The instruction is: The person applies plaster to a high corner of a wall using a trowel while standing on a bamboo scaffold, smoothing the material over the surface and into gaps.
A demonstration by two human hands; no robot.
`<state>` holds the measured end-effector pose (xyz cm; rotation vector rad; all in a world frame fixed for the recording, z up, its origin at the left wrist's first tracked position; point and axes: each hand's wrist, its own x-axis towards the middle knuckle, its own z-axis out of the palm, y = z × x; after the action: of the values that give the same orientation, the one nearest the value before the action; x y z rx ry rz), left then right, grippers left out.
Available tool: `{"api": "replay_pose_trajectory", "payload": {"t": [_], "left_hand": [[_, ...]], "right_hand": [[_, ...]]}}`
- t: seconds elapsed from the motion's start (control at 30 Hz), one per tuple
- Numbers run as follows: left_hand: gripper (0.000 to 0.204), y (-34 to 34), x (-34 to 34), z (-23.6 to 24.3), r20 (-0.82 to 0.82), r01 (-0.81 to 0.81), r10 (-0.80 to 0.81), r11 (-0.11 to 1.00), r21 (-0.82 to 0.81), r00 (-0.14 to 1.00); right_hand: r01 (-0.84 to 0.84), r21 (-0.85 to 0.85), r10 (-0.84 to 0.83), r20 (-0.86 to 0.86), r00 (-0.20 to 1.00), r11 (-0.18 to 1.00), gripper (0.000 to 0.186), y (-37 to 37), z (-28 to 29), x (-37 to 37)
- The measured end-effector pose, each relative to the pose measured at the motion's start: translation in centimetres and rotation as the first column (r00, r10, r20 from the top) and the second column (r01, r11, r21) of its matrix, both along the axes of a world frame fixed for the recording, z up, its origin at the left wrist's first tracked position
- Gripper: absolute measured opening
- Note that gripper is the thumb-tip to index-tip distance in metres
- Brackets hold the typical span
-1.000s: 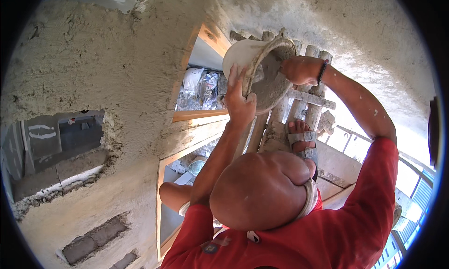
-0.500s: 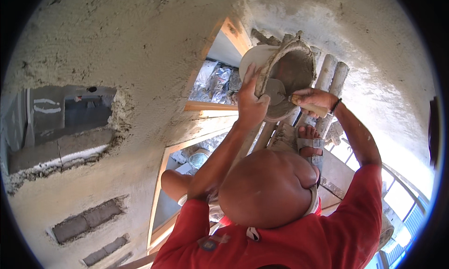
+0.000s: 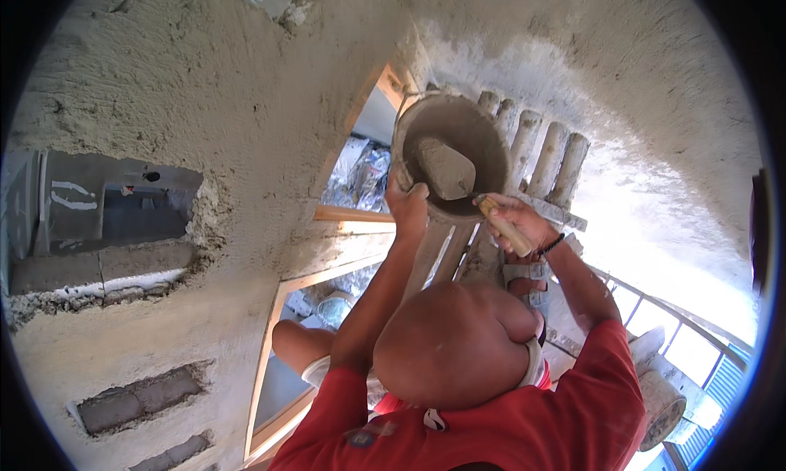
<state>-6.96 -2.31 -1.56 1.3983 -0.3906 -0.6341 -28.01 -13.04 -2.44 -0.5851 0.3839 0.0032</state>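
Observation:
A mortar-caked bucket point(image 3: 496, 137) is in front of my knees, its open mouth facing me and grey mortar coating its inside. My left hand point(image 3: 408, 207) is closed on the near left side of its rim. My right hand point(image 3: 524, 222), a dark bead bracelet at its wrist, grips the wooden handle of a trowel point(image 3: 447, 168). The trowel's mortar-covered blade reaches into the bucket and partly hides the bottom. How much mortar lies beneath the blade I cannot tell.
Wooden poles point(image 3: 547, 161) form the platform under the bucket and my sandalled foot. A rough plastered wall point(image 3: 254, 135) with recessed openings rises at left, beside wood-framed gaps point(image 3: 360, 215) showing lower ground. At right are a metal railing point(image 3: 655, 303) and a log end point(image 3: 661, 409).
The bucket has shifted left and toward me and turned its mouth more upward. My left hand slid with the rim, and the right hand lowered slightly, with the trowel blade still inside.

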Motion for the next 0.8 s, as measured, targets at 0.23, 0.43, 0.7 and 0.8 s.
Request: {"api": "replay_pose_trajectory", "payload": {"t": [0.23,0.43,0.7,0.8], "left_hand": [[0.056,2.6,1.6,-0.7,-0.011,-0.091,0.092,0.992,0.084,0.996],[0.054,4.3,0.7,0.0,-0.031,0.004,-0.002,0.999,0.046,1.0],[0.05,9.3,1.8,1.2,-0.035,-0.041,0.045,0.995,0.089,0.998],[0.049,11.2,2.0,3.7,-0.047,-0.086,0.092,0.989,0.118,0.995]], "right_hand": [[0.367,0.019,-0.367,0.07,0.927,0.93,0.046,1.2,4.2,1.3],[0.863,-0.05,-0.84,0.207,0.502,0.503,0.033,0.0,7.9,1.6],[0.933,-0.247,-0.855,0.508,-0.107,-0.263,0.046,-3.2,14.4,3.1],[0.872,-0.3,-0.853,0.475,-0.216,-0.387,0.057,-4.6,13.9,5.8]]}}
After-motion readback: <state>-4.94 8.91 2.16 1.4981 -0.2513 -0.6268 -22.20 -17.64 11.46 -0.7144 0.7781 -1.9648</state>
